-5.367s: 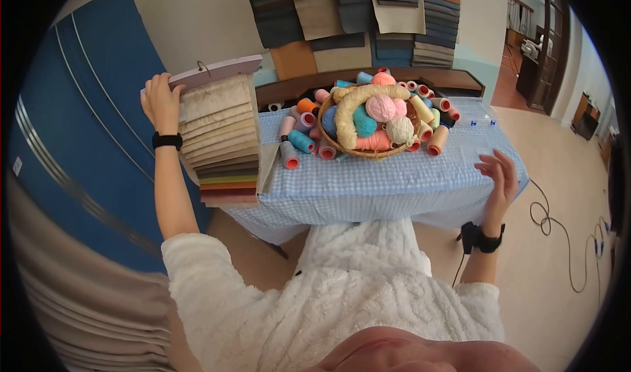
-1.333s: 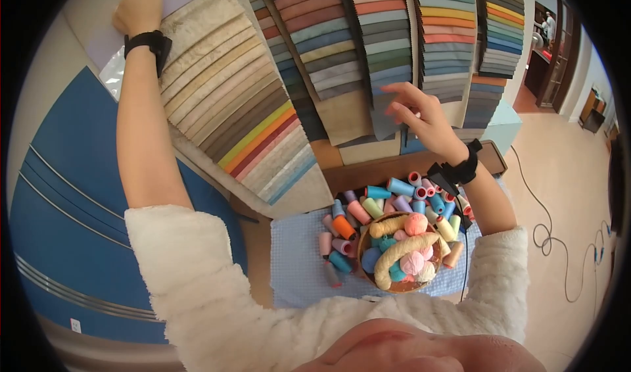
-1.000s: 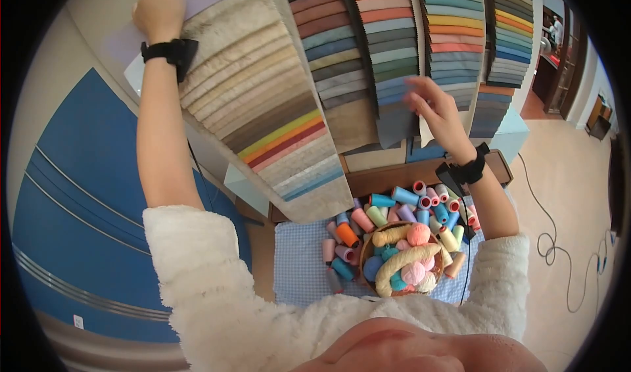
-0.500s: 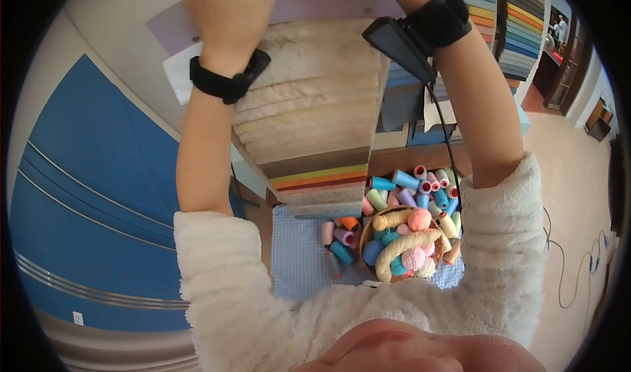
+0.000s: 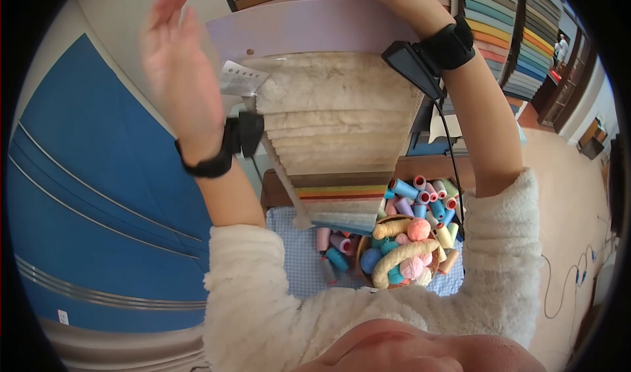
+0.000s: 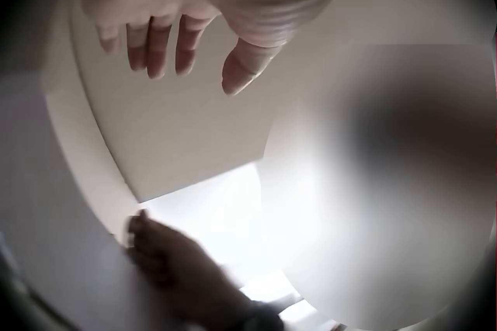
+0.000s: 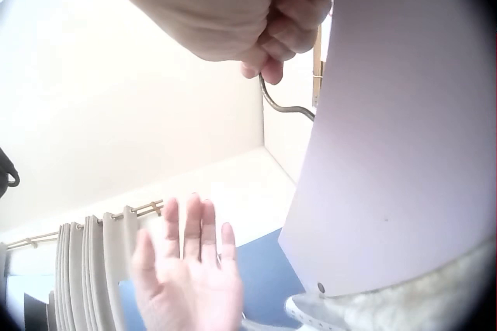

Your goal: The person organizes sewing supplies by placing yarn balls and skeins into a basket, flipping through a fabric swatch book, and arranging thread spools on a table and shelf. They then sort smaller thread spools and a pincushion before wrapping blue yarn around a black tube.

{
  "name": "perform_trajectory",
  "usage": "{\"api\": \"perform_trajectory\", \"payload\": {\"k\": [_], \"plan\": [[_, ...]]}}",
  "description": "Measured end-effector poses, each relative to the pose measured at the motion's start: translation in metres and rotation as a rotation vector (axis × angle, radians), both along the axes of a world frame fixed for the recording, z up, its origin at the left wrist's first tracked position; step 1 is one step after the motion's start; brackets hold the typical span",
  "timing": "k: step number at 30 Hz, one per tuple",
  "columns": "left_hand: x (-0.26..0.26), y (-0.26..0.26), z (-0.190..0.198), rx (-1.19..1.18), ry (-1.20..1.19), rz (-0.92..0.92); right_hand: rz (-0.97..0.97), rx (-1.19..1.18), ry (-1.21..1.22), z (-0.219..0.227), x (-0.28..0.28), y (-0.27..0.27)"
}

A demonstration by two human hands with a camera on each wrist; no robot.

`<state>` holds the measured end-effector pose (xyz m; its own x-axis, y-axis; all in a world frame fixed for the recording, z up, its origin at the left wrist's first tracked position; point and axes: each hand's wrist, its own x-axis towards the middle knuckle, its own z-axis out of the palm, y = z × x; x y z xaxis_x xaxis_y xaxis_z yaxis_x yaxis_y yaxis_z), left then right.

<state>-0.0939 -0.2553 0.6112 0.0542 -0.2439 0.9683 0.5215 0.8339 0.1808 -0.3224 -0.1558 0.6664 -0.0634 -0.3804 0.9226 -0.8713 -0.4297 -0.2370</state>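
A fabric sample hanger [image 5: 328, 83], with layered cream, brown and coloured swatches under a lilac header board [image 5: 296, 27], hangs before me in the head view. My right hand [image 7: 233, 5] pinches the curved metal hook [image 7: 287, 108] at the header's top; in the head view this hand is mostly cut off by the upper edge. My left hand [image 5: 181, 76] is raised beside the hanger's left side, apart from it, palm turned and fingers straight, slightly blurred. A white label [image 5: 242, 78] sticks out at the header's lower left corner.
More swatch hangers [image 5: 490, 17] cover the wall behind. Below, a checked cloth [image 5: 289, 254] on the table bears a basket [image 5: 363, 260] of yarn balls and several thread cones [image 5: 404, 188]. A blue panel [image 5: 85, 175] stands left. A cable [image 5: 451, 155] runs from the right wrist.
The sample hanger has risen from beside the table to the wall and swung right. My right hand has come up to its hook. My left hand has let go and moved away left.
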Motion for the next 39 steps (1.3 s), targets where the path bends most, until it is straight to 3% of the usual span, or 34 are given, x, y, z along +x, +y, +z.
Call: {"api": "perform_trajectory", "payload": {"k": [2,5,7,9,11,14,15,18,21,25,28,31,34,39], "plan": [[0.031,0.018,-0.009,0.269,0.111,-0.566,-0.054,-0.034,0.039,-0.005,0.001,-0.006],[0.065,0.002,-0.044,0.195,0.111,-0.231,-0.055,0.008,0.009,-0.006,-0.007,-0.012],[0.068,-0.027,-0.066,0.217,-0.018,0.113,-0.055,0.005,0.003,-0.008,-0.011,-0.015],[0.060,-0.039,-0.085,0.354,-0.422,0.297,-0.087,0.032,-0.004,-0.009,-0.006,-0.014],[0.043,-0.046,-0.093,0.469,-0.473,0.071,-0.101,0.035,0.004,-0.013,0.000,-0.013],[0.035,-0.060,-0.100,0.496,-0.561,-0.014,-0.081,0.025,0.012,-0.018,0.005,-0.017],[0.033,-0.071,-0.105,0.545,-0.575,-0.225,-0.068,0.038,-0.004,-0.019,0.003,-0.022],[0.036,-0.061,-0.102,0.690,-0.611,-0.436,-0.072,0.067,-0.041,-0.021,0.004,-0.025],[0.021,-0.060,-0.118,0.643,-0.626,-0.460,-0.065,0.030,-0.044,-0.023,0.011,-0.020],[0.006,-0.084,-0.142,0.520,-0.708,-0.001,-0.042,0.018,-0.026,-0.026,0.020,-0.014],[0.010,-0.087,-0.135,0.274,-0.547,0.449,-0.100,0.049,0.004,-0.024,0.012,-0.019],[0.004,-0.068,-0.103,0.505,-0.342,-0.182,0.038,0.083,-0.108,-0.027,0.016,-0.018],[0.000,-0.068,-0.100,0.564,-0.604,-0.381,-0.059,0.081,0.003,-0.029,0.016,-0.015],[-0.004,-0.067,-0.115,0.489,-0.471,-0.395,0.026,0.087,-0.082,-0.034,0.013,-0.017]]}}
